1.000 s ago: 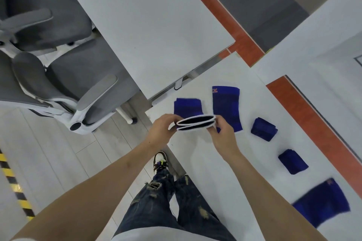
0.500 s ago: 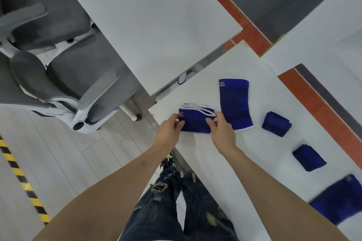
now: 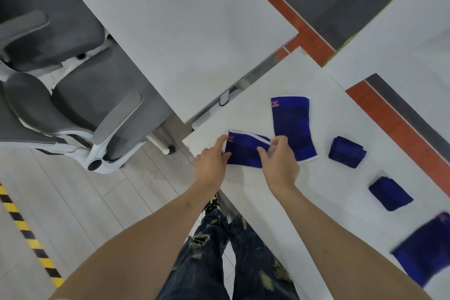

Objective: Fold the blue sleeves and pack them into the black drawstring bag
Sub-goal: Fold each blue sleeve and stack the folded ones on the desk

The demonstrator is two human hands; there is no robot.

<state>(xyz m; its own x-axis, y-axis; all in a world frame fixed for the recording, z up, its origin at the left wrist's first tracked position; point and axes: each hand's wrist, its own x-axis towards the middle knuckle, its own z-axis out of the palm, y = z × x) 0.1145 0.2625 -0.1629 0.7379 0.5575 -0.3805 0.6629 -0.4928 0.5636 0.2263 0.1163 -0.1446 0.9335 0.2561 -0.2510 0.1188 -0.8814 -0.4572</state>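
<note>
Since earlier: both hands came down, so the sleeve they'd held up with its white-trimmed mouth facing the camera was now lying on the surface.
Left hand: fingers curled, fingertips pinching the near-left corner of the sleeve by the little orange logo.
Right hand: thumb and forefinger closed on the white-trimmed edge at the sleeve's other end, lifting it a bit.
Held sleeve: blue, stretched flat between the two hands at the near corner of the white surface.
Flat sleeve: just past the right hand, lying open, its bottom corner tucked behind that hand's knuckles.
Folded sleeves: one bundle off to the right of the right hand, another further right and nearer me.
Unfolded sleeve: way out right by the frame edge, blurry.
Black drawstring bag: couldn't spot it anywhere.
Chairs: grey office ones on the floor, well left of the left hand.
</note>
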